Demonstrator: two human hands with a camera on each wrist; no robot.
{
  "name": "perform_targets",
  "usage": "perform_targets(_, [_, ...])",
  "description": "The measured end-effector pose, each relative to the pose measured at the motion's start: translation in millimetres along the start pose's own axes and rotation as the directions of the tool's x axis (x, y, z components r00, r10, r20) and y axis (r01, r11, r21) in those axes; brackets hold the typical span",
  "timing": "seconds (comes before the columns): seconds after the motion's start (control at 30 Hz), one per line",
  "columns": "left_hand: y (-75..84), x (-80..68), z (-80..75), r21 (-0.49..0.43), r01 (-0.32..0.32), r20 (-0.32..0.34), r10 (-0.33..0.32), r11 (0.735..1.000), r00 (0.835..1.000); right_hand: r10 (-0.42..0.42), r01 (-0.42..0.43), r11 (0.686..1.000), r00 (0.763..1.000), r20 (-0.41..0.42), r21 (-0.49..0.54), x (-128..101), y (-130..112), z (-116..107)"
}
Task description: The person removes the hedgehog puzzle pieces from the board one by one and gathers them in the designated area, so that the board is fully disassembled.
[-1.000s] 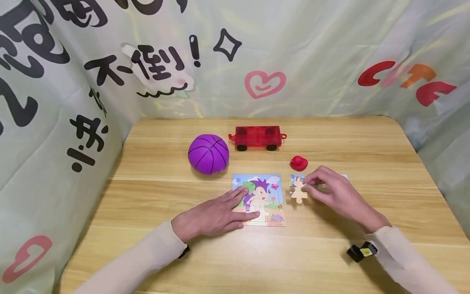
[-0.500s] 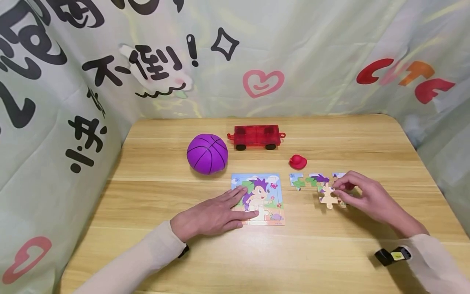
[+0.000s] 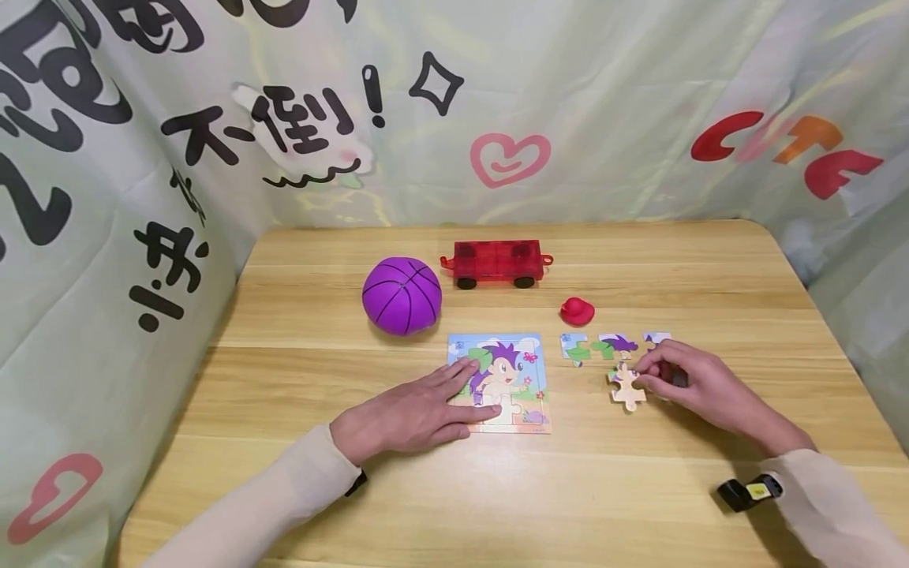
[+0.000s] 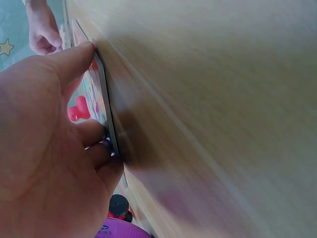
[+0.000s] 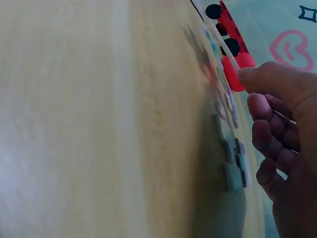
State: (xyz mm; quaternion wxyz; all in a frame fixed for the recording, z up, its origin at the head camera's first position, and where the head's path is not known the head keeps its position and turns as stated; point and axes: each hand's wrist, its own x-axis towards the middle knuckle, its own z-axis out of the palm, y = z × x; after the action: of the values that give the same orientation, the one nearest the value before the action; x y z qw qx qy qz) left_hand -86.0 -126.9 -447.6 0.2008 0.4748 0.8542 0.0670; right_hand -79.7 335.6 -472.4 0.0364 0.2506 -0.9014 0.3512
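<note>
The left hand [image 3: 412, 414] lies flat on the puzzle board [image 3: 529, 359], fingers straight, while the right hand [image 3: 692, 383] pinches a loose puzzle piece [image 3: 628, 388] on the table [image 3: 298, 371] — probably the taking-apart step — so the next move seemingly calls for setting it beside the other pieces [image 3: 600, 347].

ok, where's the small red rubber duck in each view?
Head: small red rubber duck right of centre, behind the loose puzzle pieces.
Left wrist: left of centre, above the fingers.
Right wrist: upper right, by the thumb tip.
Shared landmark: red toy wagon's black wheels.
</note>
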Motion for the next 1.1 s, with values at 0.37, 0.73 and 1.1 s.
perform_targets(0.37, [-0.6, 0.3, -1.1, -0.007, 0.003, 0.006, -0.003, 1.000, 1.000, 0.051, -0.050, 0.997, 0.998, 0.023, -0.060, 1.8, -0.3, 4.1])
perform_targets(0.73, [-0.6, 1.1, 0.3, -0.010, -0.002, 0.004, 0.002, 1.000, 1.000, 0.062, -0.057, 0.994, 0.997, 0.046, -0.097, 6.0, -2.7, 4.3])
perform_targets(1.1, [-1.4, 1.0, 0.3, -0.012, 0.001, 0.005, -0.001, 1.000, 1.000, 0.090, -0.085, 0.989, 0.995, 0.037, -0.123, 4.9, -0.9, 2.2])
